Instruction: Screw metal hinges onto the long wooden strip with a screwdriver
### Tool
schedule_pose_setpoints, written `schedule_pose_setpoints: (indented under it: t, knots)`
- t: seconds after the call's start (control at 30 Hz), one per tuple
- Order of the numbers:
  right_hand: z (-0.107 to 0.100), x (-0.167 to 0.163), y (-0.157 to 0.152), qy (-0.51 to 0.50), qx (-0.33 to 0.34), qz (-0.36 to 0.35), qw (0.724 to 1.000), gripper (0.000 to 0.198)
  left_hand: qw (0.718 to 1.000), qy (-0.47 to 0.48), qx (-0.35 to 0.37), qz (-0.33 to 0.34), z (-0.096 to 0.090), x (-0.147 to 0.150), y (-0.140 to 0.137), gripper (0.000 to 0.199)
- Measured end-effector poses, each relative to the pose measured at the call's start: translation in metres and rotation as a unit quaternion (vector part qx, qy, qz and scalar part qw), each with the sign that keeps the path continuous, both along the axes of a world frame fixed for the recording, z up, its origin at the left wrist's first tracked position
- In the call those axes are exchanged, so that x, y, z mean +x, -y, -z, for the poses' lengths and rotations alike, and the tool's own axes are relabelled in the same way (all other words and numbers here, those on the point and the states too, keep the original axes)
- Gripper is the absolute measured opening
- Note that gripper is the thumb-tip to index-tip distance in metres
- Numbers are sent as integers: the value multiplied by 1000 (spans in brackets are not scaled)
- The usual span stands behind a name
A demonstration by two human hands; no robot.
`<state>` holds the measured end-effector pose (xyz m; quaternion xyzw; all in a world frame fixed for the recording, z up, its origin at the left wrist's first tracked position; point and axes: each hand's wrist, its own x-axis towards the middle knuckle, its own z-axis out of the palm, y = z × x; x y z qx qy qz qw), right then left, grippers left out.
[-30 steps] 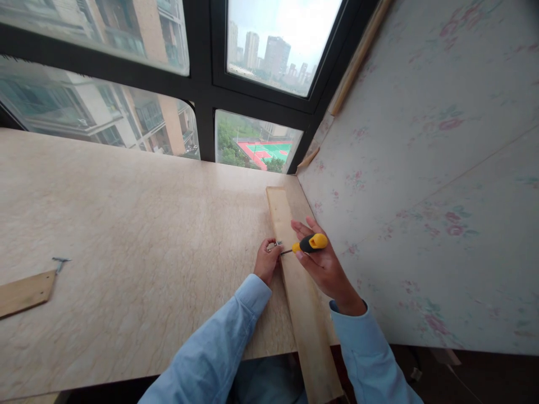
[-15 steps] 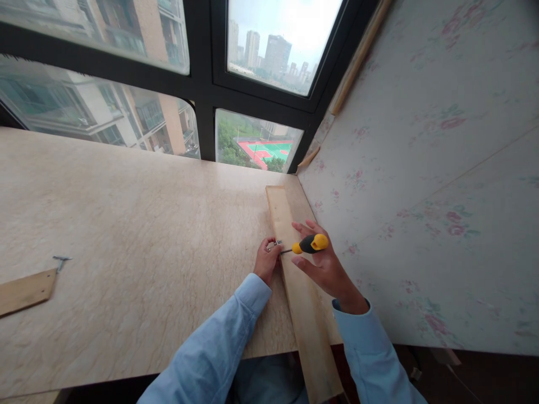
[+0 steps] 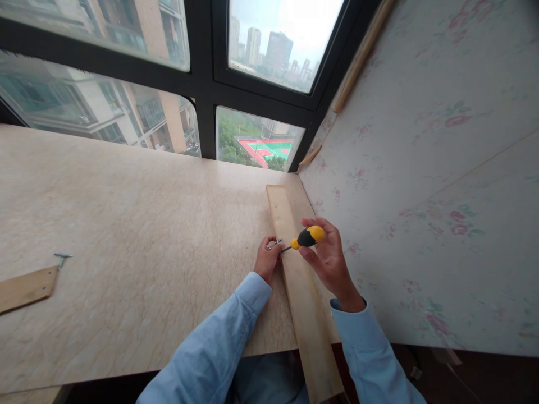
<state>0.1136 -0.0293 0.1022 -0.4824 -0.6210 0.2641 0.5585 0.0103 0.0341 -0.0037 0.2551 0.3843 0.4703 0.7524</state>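
A yellow-and-black screwdriver (image 3: 310, 237) slants over the wooden board (image 3: 309, 306), its shaft pointing down-left to the board's left edge. My right hand (image 3: 332, 262) has its thumb and fingers around the handle's end. My left hand (image 3: 268, 261) is closed at that same edge, pinching a small silver metal piece (image 3: 278, 241) whose exact kind I cannot make out. The screwdriver's tip meets the spot by my left fingertips, where they partly hide it. The board lies lengthwise, its near end jutting past the ledge.
The marbled ledge (image 3: 138, 241) runs below dark-framed windows (image 3: 202, 84). At far left lie another wooden board (image 3: 27, 289) with holes near its end and small metal hardware (image 3: 63, 258). A flower-papered wall (image 3: 421, 213) stands close on the right.
My right hand's fingers have closed in around the screwdriver handle, which has tipped slightly up and to the left. My left hand stays at the board's edge.
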Motion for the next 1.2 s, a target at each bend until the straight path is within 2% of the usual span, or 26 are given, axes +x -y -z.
schedule_pose_setpoints:
  t: [0.07, 0.13, 0.17, 0.23, 0.3, 0.37, 0.43, 0.5, 0.57, 0.6, 0.67, 0.77, 0.87, 0.93, 1.0, 1.1, 1.17, 1.2]
  knots:
    - [-5, -3, 2, -20, -14, -52, 998, 59, 1000, -2, 3, 0, 1, 1, 0, 41]
    - [-8, -4, 3, -5, -25, -50, 998, 55, 1000, -7, 6, -1, 2, 1, 0, 42]
    - [-8, -4, 2, 15, -26, -22, 999, 51, 1000, -9, 7, -1, 2, 1, 0, 42]
    - [-7, -2, -2, 75, -5, 84, 994, 48, 1000, -9, 8, 4, 1, 1, 0, 42]
    - [-3, 1, -6, 128, 26, 202, 971, 54, 1000, -10, 10, 7, 0, 0, 0, 43]
    - [0, 3, -9, 142, 38, 242, 959, 62, 1000, -14, 12, 5, 0, 0, 1, 42]
    - [3, 4, -9, 115, 26, 186, 976, 67, 1000, -18, 14, 5, 1, 0, 1, 41]
    - [4, 3, -6, 56, 9, 84, 995, 72, 1000, -21, 15, 6, 3, 1, 1, 42]
    - [4, 3, 0, -5, -20, -5, 1000, 71, 1000, -22, 15, 7, 5, 2, 0, 42]
    - [4, 4, 2, -27, -36, -31, 999, 67, 1000, -22, 16, 7, 6, 3, 0, 43]
    - [5, 6, 5, -46, -66, -31, 996, 56, 1000, -22, 19, 9, 8, 4, 0, 42]
    - [9, 11, 3, -5, -68, 63, 996, 50, 999, -30, 19, 8, 8, 4, -1, 40]
    - [14, 14, -4, 90, -18, 210, 973, 61, 999, -45, 16, 5, 7, 4, 0, 40]
    - [17, 14, -8, 125, 0, 254, 959, 68, 999, -48, 17, 5, 5, 3, 0, 38]
    - [19, 13, -9, 108, -11, 213, 971, 71, 999, -49, 17, 7, 4, 3, 1, 36]
    - [18, 11, -4, 16, -27, 72, 997, 72, 999, -45, 14, 15, 2, 3, 1, 35]
    - [14, 11, 1, -30, -50, 1, 998, 69, 999, -37, 14, 15, 2, 3, 1, 35]
    - [12, 11, 2, -37, -64, -11, 997, 64, 999, -33, 15, 14, 2, 3, 1, 36]
